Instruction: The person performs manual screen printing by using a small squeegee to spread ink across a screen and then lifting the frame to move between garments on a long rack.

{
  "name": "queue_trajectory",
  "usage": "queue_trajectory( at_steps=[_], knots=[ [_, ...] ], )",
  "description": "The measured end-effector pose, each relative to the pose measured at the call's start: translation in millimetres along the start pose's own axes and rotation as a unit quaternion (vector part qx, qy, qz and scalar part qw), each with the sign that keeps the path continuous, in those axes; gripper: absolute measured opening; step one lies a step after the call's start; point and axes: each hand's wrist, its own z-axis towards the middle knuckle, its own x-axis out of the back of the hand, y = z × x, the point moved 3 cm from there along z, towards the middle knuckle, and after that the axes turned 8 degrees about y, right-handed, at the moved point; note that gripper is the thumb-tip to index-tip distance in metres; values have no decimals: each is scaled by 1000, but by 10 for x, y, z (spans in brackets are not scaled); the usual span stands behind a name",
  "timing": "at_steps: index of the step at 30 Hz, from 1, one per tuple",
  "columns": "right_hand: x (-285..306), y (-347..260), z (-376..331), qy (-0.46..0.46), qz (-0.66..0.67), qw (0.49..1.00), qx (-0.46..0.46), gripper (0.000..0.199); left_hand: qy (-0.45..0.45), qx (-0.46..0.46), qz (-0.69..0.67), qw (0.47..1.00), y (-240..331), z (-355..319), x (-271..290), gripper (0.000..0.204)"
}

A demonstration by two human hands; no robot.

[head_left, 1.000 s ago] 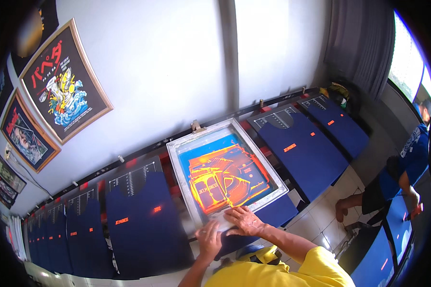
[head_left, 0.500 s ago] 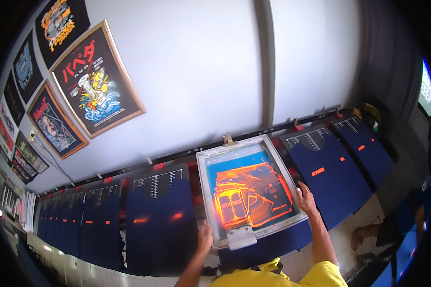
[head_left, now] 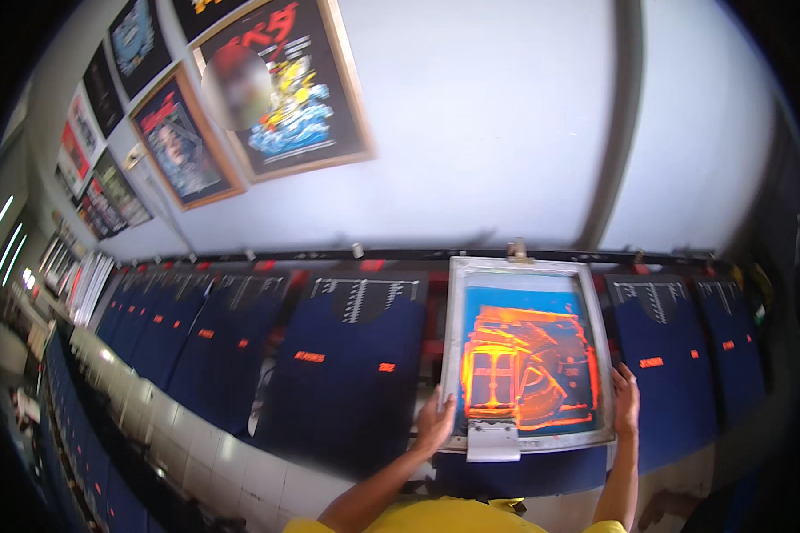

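Note:
A screen-printing frame (head_left: 458, 329) with a pale metal rim lies over a dark navy garment piece (head_left: 524, 471) on the board in front of me. Bright orange ink is smeared across its blue mesh (head_left: 529, 298). My left hand (head_left: 435, 421) holds the frame's left side near the lower corner, fingers against the rim. On the opposite side, my right hand (head_left: 627, 400) grips the right rim, its fingers partly bent. Between them, a flat metal bracket (head_left: 493, 441) juts from the frame's near edge. No squeegee can be made out.
Boards with navy pieces (head_left: 347, 364) bearing small orange prints stand in a row to both sides. Behind them runs a dark rail (head_left: 311, 255) with a metal clamp (head_left: 518, 250). Framed posters (head_left: 187, 133) hang on the white wall. Tiled floor (head_left: 231, 462) shows at lower left.
The view has swung to the left, so the frame sits farther right and straighter in it. My left hand has moved up along the frame's left rim. My right hand stays by the right rim.

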Motion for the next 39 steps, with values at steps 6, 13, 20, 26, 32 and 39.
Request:
queue_trajectory(
  at_steps=[6, 13, 20, 26, 32, 39],
  knots=[
    [-296, -239, -358, -25, 16, 1000, -7, 81, 12, -61, 27, 998, 86, 2, 412, 69],
    [-1339, -234, -900, -33, -38, 999, 20, 85, 19, -32, -28, 999, -168, 119, 1563, 51],
    [-2891, 126, -1564, -2, -31, 999, -14, 90, 47, 33, -40, 998, -608, 549, 3131, 50],
    [-3864, 436, -1794, -14, 1, 1000, -11, 81, 50, 37, 16, 998, -925, 1059, 3974, 59],
    [-4320, 482, -1715, -18, -16, 1000, -17, 77, 14, 62, 23, 998, -1171, 1489, 4282, 63],
    [-4399, 508, -1566, -11, -31, 999, -13, 76, 10, 73, 12, 997, -1078, 1611, 4255, 63]
  ],
)
